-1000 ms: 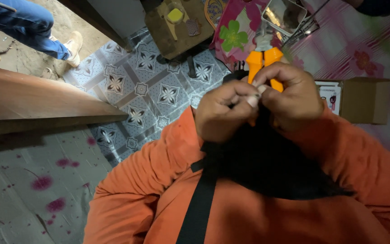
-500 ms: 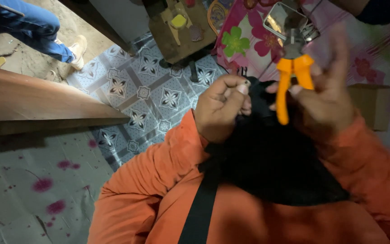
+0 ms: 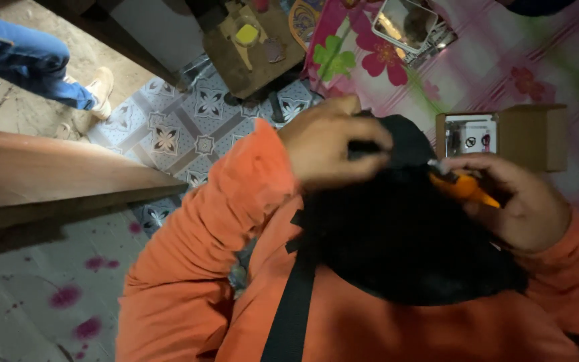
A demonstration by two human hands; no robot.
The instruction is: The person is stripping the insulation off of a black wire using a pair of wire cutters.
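Left hand (image 3: 333,144) grips the top edge of a black fabric piece (image 3: 403,234), fingers curled shut over it. Right hand (image 3: 521,204) is wrapped around orange-handled pliers (image 3: 464,186), handles in the palm, metal tip poking out toward the fabric's upper edge, touching or just beside it; can't tell which. Fabric bunches over the person's lap, against the orange sleeves (image 3: 196,261). A black strap (image 3: 293,302) runs down from the fabric across the orange clothing.

Containers: a small open cardboard box (image 3: 531,134) sits on the pink floral cloth (image 3: 497,60) just beyond the right hand, with white packaged contents showing at its open end; too small to identify. A shiny rectangular metal tin (image 3: 407,23) lies further up on the same cloth, contents unclear. A brown board (image 3: 249,50) with a yellow piece on it rests on the patterned tile floor (image 3: 169,131). Wooden plank (image 3: 48,174) at left. Another person's jeans-clad leg (image 3: 28,60) and shoe at top left.
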